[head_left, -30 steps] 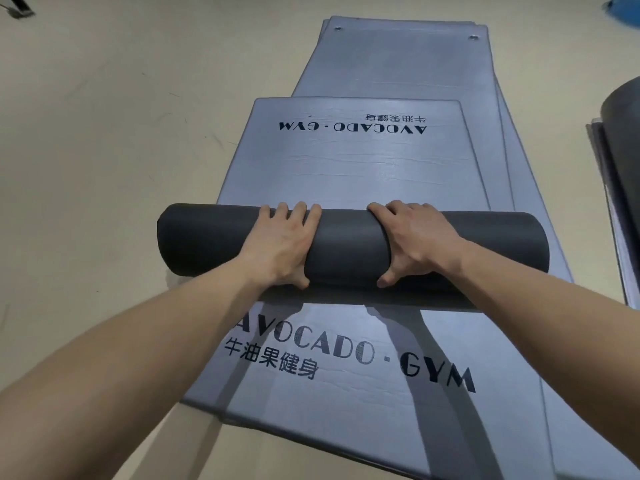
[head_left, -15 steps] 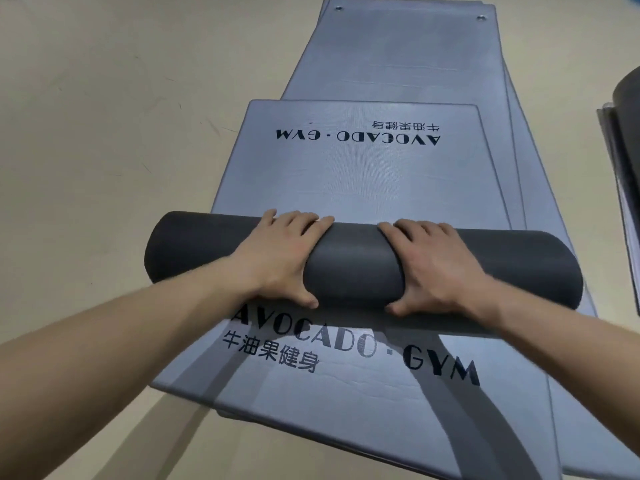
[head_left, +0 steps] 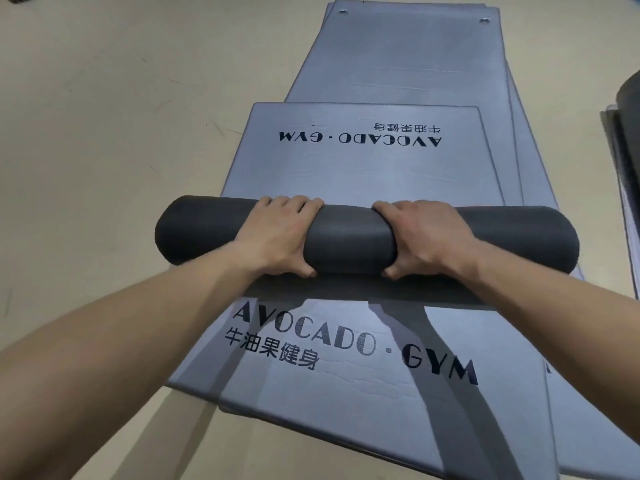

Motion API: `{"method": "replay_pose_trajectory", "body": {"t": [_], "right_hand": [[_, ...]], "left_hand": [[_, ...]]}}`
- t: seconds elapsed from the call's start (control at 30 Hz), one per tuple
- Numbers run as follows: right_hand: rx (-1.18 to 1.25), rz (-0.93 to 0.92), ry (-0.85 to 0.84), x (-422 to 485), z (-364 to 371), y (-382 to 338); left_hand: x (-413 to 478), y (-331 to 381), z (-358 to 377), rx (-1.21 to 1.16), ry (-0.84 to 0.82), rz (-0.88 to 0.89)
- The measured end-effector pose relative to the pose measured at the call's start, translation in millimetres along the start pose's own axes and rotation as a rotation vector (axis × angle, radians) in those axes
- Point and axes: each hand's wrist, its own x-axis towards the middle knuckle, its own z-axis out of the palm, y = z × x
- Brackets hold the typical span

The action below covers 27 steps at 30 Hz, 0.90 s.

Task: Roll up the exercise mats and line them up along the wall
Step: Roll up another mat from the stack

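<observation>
Left hand (head_left: 277,237), right hand (head_left: 427,237) curling fingers round mat roll (head_left: 349,239), mid-rolling; next needing even push over far flat mat (head_left: 363,171).

The scene is lit evenly and fairly brightly from overhead. Two soft-edged shadows of the forearms (head_left: 121,358) are thrown across the flat mat (head_left: 346,393), and a dark band is cast beneath the rolled mat (head_left: 349,237). A dull sheen is seen on the grey surface. Straight edges are bowed toward the frame borders, and fine detail is slightly softened.
</observation>
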Motion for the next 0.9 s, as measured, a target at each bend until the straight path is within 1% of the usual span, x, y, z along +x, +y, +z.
{"method": "replay_pose_trajectory", "body": {"t": [0.07, 0.13, 0.17, 0.2, 0.23, 0.3, 0.33, 0.37, 0.4, 0.43, 0.5, 0.53, 0.6, 0.67, 0.77, 0.83, 0.9], "right_hand": [[0.096, -0.016, -0.168, 4.8, -20.8, 9.1], [0.248, -0.021, -0.373, 3.0, -33.4, 12.4], [0.278, -0.024, -0.433, -1.4, -33.0, 9.9], [0.263, -0.025, -0.427, -7.8, -29.3, 6.7], [0.204, -0.014, -0.345, -16.3, -22.4, 3.3], [0.055, 0.01, -0.092, -37.8, -3.1, -3.5], [-0.009, 0.008, -0.009, -47.6, 6.2, -7.0], [-0.058, -0.002, 0.029, -52.5, 13.5, -8.7], [-0.084, -0.016, 0.03, -52.4, 17.2, -8.8], [-0.084, -0.025, 0.005, -47.6, 15.9, -7.3], [-0.021, -0.03, -0.06, -29.6, 4.4, 0.4], [0.017, -0.027, -0.101, -20.5, -2.9, 4.4], [0.054, -0.014, -0.143, -9.3, -7.2, 9.5], [0.014, 0.025, -0.066, -10.3, 2.8, 9.0], [-0.114, 0.051, 0.12, -29.4, 29.8, 1.1], [-0.131, 0.034, 0.13, -26.2, 33.5, 5.8], [-0.103, 0.018, 0.064, -11.1, 22.2, 15.1]], "left_hand": [[10.1, -2.6, -21.8, -0.141, -0.145, 0.005], [10.9, -1.8, -31.7, -0.284, -0.358, 0.021], [8.2, -0.6, -31.6, -0.327, -0.442, 0.027], [6.5, 0.1, -29.1, -0.343, -0.485, 0.03], [6.4, 0.7, -28.1, -0.353, -0.498, 0.027], [11.2, -0.3, -31.2, -0.401, -0.509, 0.009], [14.2, -1.2, -32.3, -0.414, -0.516, 0.008], [15.2, -1.2, -32.2, -0.408, -0.512, 0.013], [12.0, 0.8, -30.9, -0.372, -0.472, 0.024], [5.3, 4.5, -25.8, -0.295, -0.378, 0.03], [-15.2, 18.7, -5.8, -0.059, -0.09, 0.038], [-26.3, 26.9, 4.9, 0.036, 0.017, 0.039], [-33.5, 32.1, 16.2, 0.072, 0.115, 0.024], [-19.9, 23.7, 12.2, 0.035, 0.116, 0.038], [0.8, 12.3, -2.8, -0.034, 0.005, 0.052], [1.4, 14.4, 0.1, 0.0, 0.009, 0.024], [-7.7, 20.3, 10.2, 0.105, 0.003, 0.008]]}}
